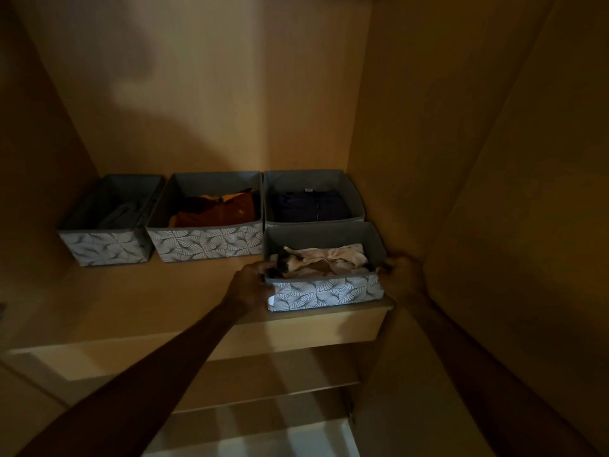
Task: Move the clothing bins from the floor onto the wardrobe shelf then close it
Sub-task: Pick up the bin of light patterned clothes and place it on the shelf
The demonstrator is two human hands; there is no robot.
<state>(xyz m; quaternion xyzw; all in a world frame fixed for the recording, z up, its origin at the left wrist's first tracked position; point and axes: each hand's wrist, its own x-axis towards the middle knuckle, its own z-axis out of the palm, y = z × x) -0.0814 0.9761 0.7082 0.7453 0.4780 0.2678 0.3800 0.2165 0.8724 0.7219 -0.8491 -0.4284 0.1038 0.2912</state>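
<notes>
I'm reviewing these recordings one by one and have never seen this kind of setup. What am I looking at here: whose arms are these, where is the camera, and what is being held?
There is no machine. A person wears a camera on the head, so you look forward and down along their own two arms into an open wardrobe. On the shelf stand four fabric bins. Three are in a row at the back: a grey-filled bin, an orange-clothes bin and a dark-clothes bin. The front bin, with pale clothes, sits at the shelf's front edge. The left hand and right hand grip its two ends.
</notes>
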